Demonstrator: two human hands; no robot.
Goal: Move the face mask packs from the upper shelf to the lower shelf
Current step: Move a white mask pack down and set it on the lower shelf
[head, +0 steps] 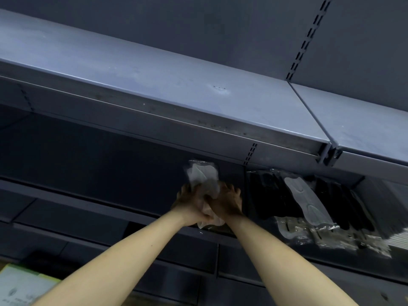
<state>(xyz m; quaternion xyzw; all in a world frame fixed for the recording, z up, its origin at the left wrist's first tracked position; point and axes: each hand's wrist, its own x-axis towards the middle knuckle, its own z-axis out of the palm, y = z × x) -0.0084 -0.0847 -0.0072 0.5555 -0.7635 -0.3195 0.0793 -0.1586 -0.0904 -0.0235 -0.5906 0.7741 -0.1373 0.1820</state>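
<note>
A clear plastic pack with a white face mask (pixel 202 176) stands upright under the grey upper shelf (pixel 167 85), over the dark lower shelf (pixel 114 208). My left hand (pixel 191 206) and my right hand (pixel 229 203) both grip its lower half from either side, fingers curled round the crumpled plastic. To the right on the same lower shelf lie several more packs (pixel 309 208), mostly black masks with a white one (pixel 305 196) on top.
The upper shelf top is bare grey metal with a seam to a second panel (pixel 362 124) on the right. Slotted uprights (pixel 309 38) run up the back wall. Light-coloured boxes (pixel 24 283) sit at the bottom left, below further dark shelves.
</note>
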